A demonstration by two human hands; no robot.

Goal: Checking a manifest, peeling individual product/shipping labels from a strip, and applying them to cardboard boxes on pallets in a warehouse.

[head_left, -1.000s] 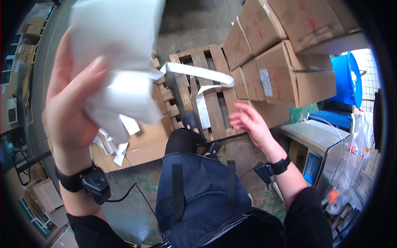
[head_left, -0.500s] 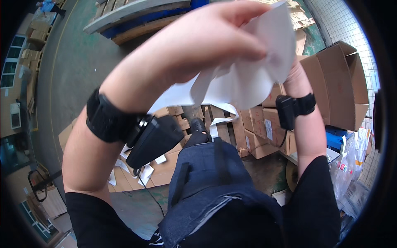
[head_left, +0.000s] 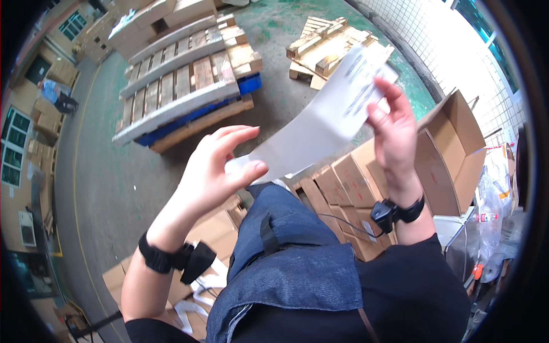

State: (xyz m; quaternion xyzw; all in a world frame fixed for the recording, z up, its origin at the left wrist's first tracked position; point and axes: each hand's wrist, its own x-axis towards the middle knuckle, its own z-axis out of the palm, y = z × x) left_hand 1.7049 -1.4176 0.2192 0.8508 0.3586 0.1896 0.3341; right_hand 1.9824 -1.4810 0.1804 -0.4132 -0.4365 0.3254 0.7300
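Extends to stacked pallets (head_left: 177,80) at far left and paler pallets (head_left: 320,51) at far right, over a grey-green workshop floor (head_left: 106,171). Holds a white printed strip (head_left: 309,134) slantwise above and beyond a blue apron (head_left: 286,274), pinched at its far right part between thumb and fingers of the right hand (head_left: 394,123), with that grip closed. Keeps the left hand (head_left: 220,163) at the near left end, thumb and fingers well parted; cannot tell whether touching there. Probably pinched at one part to let the length hang spread out, with the left hand placed to guide the loose end. Compared with half a second ago, no longer bunched between both hands, but drawn out long, with the left hand brought back toward near left and opened.
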